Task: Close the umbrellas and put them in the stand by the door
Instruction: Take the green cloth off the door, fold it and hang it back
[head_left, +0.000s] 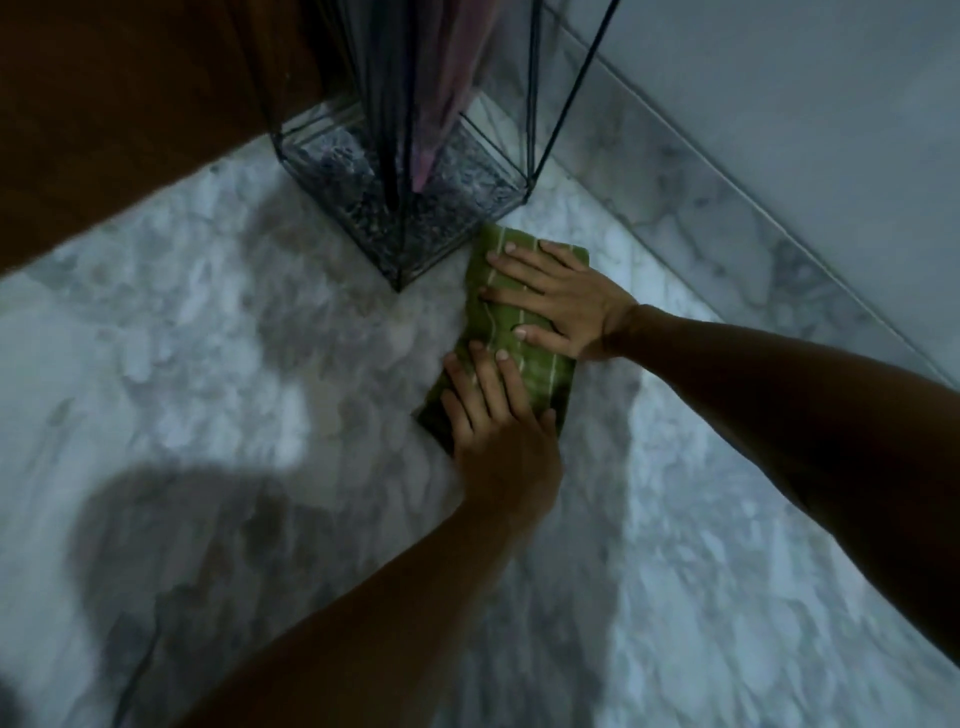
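the umbrellas already stand closed in the stand, so the stowing step reads as done; the step in hand appears to be floor care beside the stand, most likely blotting drips with the cloth. the left hand lies flat on the near end of the cloth, fingers straight and slightly spread, holding nothing. the right hand lies flat on the far end, fingers straight and spread wide toward the stand, also holding nothing. both palms press the cloth onto the floor; the thumb of the right hand nearly meets the fingertips of the left. the cloth is green with thin pale stripes, folded to a long pad, its far corner touching or just beside the base of the stand; which of the two cannot be told. next move, as a judgement: slide or lift the pad while keeping both palms flat, steer clear of the stand's thin wire frame so it is not knocked, then take the cloth away. the stand is a black wire frame with a clear-walled tray at the bottom holding dark gravel-like fill. two closed umbrellas show in it, one dark and one pink, tips down in the tray, canopies gathered; their handles are out of view. the stand sits on marble floor in the corner between the door, brown wood at left, and the wall at right. the picture is dim and slightly blurred, so wetness on the floor cannot be confirmed.
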